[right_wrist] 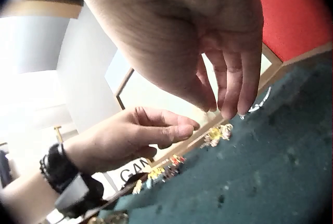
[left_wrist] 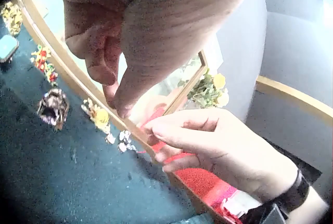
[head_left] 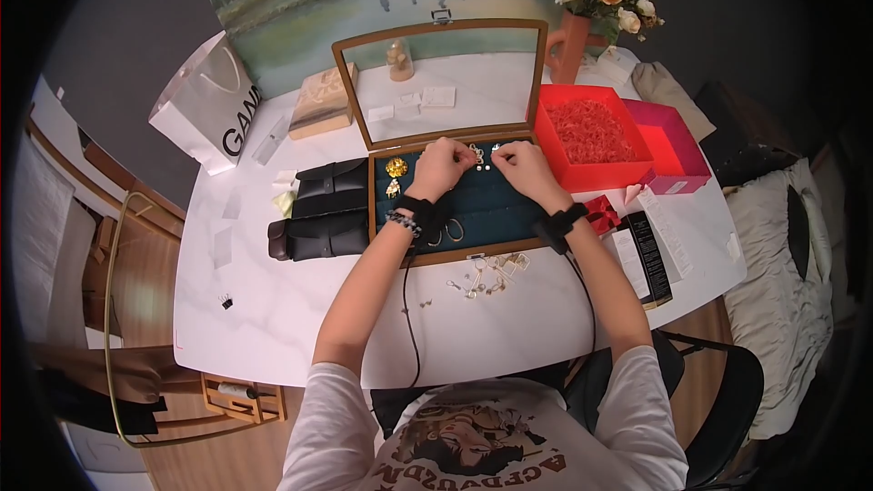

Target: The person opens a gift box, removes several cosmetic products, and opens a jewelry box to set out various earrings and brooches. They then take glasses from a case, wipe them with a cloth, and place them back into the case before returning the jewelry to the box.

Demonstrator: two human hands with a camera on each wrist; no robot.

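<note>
An open jewelry case (head_left: 509, 242) with a dark teal lining lies in front of the person. Both hands hover over its back row, fingertips a short way apart. The left hand (head_left: 444, 166) has thumb and forefinger together; I cannot tell if a small piece sits between them. Opposite it, the right hand (head_left: 527, 168) bends thumb and fingers toward each other, its fingertips hiding what is behind. Ornate brooches line the back edge, among them a yellow flower-like piece (left_wrist: 101, 118), a small silvery piece (left_wrist: 126, 141) and a gold piece (right_wrist: 217, 134).
Loose earrings (head_left: 491, 276) lie before the case. Black pouches (head_left: 329, 179) stand at its left, beyond them a white paper bag (head_left: 205, 105). A red box (head_left: 627, 168) with shredded filler is at the right. The glass lid (head_left: 441, 82) stands raised behind.
</note>
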